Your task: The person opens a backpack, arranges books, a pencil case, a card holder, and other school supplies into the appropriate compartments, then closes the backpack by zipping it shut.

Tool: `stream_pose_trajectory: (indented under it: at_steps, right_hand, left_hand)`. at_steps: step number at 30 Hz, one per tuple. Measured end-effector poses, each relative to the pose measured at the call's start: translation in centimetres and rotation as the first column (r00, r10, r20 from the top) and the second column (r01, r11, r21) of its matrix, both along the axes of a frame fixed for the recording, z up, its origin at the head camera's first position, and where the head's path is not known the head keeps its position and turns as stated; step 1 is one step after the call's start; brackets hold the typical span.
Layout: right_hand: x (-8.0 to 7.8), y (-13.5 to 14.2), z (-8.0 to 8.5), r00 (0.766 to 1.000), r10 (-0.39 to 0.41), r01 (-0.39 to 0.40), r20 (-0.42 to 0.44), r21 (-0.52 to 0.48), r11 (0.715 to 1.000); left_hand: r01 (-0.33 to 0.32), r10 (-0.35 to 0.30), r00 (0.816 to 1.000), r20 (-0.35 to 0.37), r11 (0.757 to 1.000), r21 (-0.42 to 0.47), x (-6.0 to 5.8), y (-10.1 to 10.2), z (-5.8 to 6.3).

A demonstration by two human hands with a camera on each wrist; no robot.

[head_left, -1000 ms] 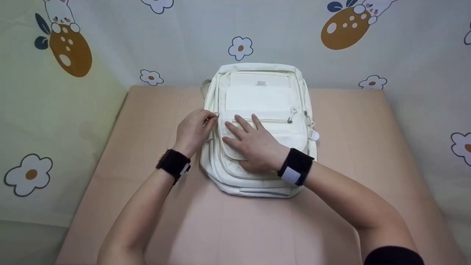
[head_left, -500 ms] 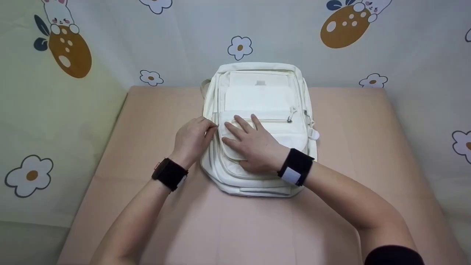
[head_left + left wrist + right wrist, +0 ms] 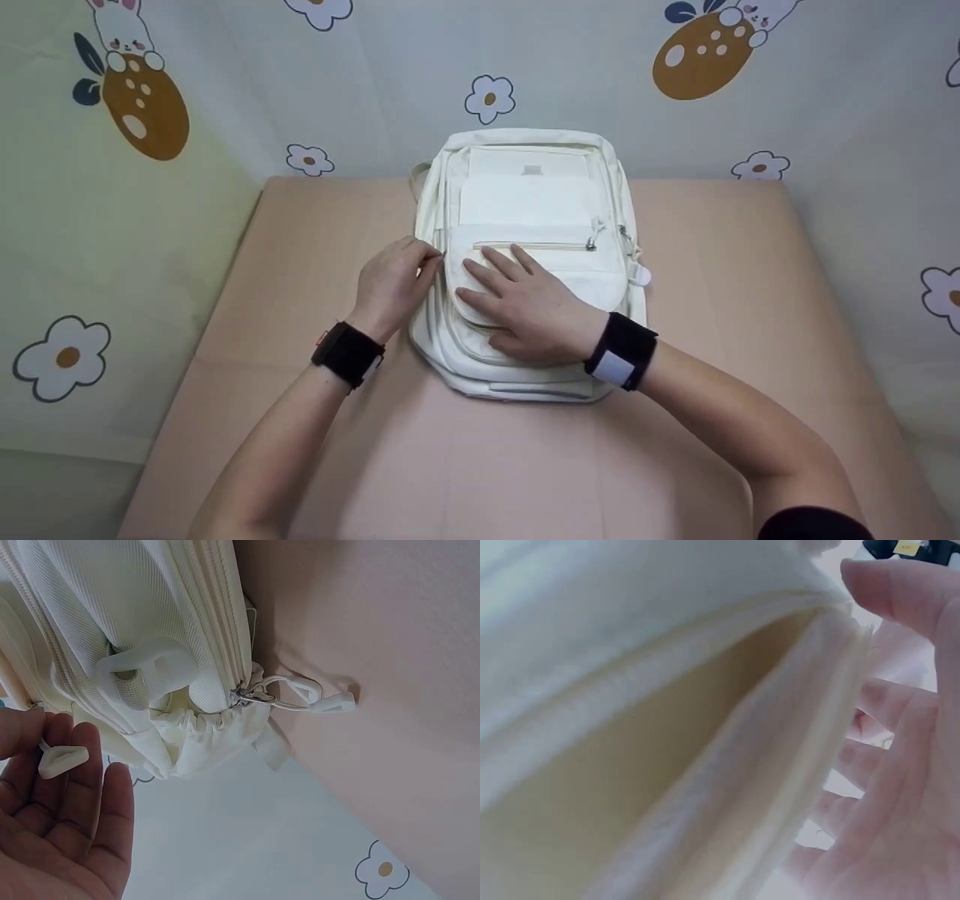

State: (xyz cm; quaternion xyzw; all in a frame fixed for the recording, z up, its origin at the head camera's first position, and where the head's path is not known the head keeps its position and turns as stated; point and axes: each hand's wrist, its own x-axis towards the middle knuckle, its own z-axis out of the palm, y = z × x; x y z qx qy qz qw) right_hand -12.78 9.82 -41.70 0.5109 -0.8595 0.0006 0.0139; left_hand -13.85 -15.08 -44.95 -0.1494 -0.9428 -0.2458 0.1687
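A cream backpack (image 3: pixel 525 199) lies front side up on the table. At its left edge my left hand (image 3: pixel 394 281) pinches a zipper pull (image 3: pixel 64 760) between thumb and forefinger; its pale loop hangs below the fingertips in the left wrist view. My right hand (image 3: pixel 536 307) rests spread on the lower front pocket, fingertips just below a horizontal zipper (image 3: pixel 532 245). Through the right wrist view a gap in the pocket (image 3: pixel 652 727) shows, its zipper edges apart, beside the fingers of that hand.
Another zipper pull (image 3: pixel 315 695) hangs from the backpack's side zipper near a white plastic buckle (image 3: pixel 146 671) and a gathered side pocket (image 3: pixel 214 735). The pink-covered table (image 3: pixel 720 247) is bordered by a printed cloth (image 3: pixel 405 75) at the back and sides.
My left hand has slid down the backpack's left edge toward me, then stayed nearly in place. My right hand has shifted slightly down and to the right over the pocket.
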Motion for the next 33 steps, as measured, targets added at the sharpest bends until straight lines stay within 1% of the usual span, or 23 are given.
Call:
stream_pose_trajectory:
  at_steps: [2, 5, 9, 13, 17, 26, 33]
  right_hand:
    - [0.4, 0.6, 0.0, 1.000, 0.006, -0.007, -0.007, -0.032, 0.999]
    - [0.9, 1.5, -0.2, 1.000, -0.009, 0.007, -0.022, -0.076, 0.997]
    - [1.2, 2.5, -1.0, 0.999, -0.024, 0.019, -0.045, -0.115, 0.993]
    - [1.3, 3.0, -2.0, 0.997, -0.013, 0.005, -0.077, -0.108, 0.994]
    - [1.3, 3.1, -2.6, 0.994, -0.017, 0.007, -0.104, -0.099, 0.995]
    - [1.2, 3.1, -3.0, 0.991, -0.016, 0.000, -0.130, -0.124, 0.992]
    - [1.2, 3.1, -3.0, 0.993, -0.025, 0.012, -0.118, -0.104, 0.994]
  left_hand:
    - [-0.002, 0.002, 1.000, 0.002, 1.000, 0.005, 0.0, 0.0, 0.0]
    - [0.001, -0.001, 1.000, 0.001, 1.000, 0.009, -0.1, 0.0, 0.0]
    - [0.003, -0.003, 1.000, -0.006, 1.000, 0.022, 0.0, -0.1, 0.0]
    - [0.006, -0.006, 1.000, -0.017, 0.999, 0.033, 0.0, -0.2, -0.1]
    - [0.010, -0.008, 0.999, -0.033, 0.999, 0.042, 0.1, -0.2, 0.0]
    - [0.010, -0.009, 0.999, -0.039, 1.000, 0.020, 0.1, -0.2, 0.1]
    - [0.030, -0.030, 0.999, -0.041, 1.000, 0.000, 0.3, -0.2, 0.2]
